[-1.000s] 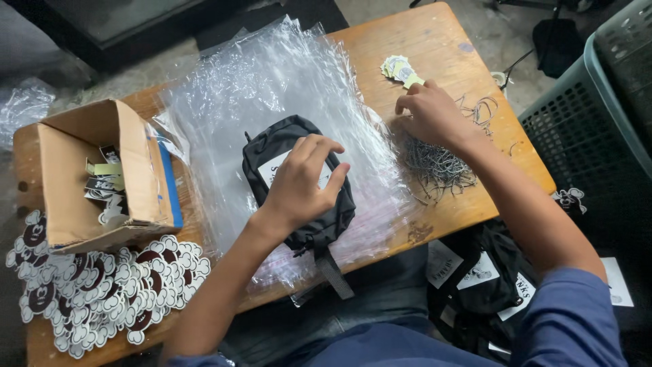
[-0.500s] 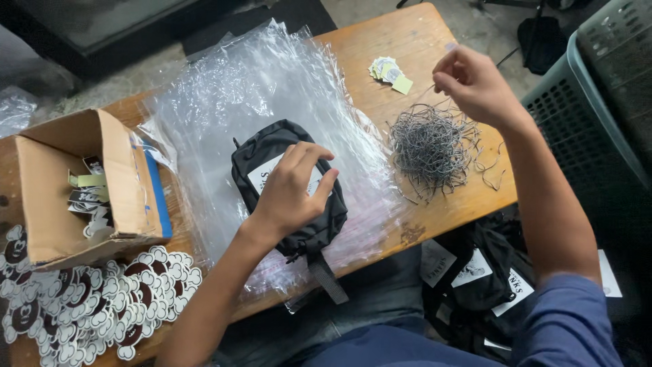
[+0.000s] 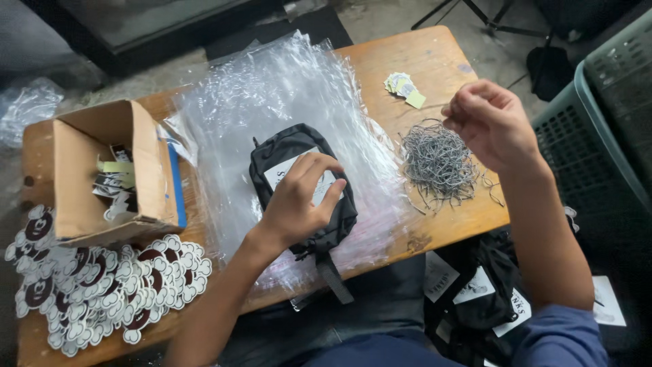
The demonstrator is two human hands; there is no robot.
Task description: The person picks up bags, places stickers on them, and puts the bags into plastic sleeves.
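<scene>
Black pouch (image 3: 299, 187) lies on clear plastic sheets (image 3: 272, 102) mid-tabletop, left hand (image 3: 299, 200) pressing it with fingers spread. Right hand (image 3: 492, 122), fingers pinched shut, hovers over the grey string pile (image 3: 438, 163) near the right edge; whether it grips 1 strand, I cannot tell.

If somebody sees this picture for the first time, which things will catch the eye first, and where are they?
In the middle, the left hand rests on a small black pouch lying on crinkled clear plastic bags. To the right, the right hand is raised above a grey tangle of thin wire ties on the wooden table. At the lower left, a heap of round black-and-white stickers spreads below an open cardboard box.
</scene>
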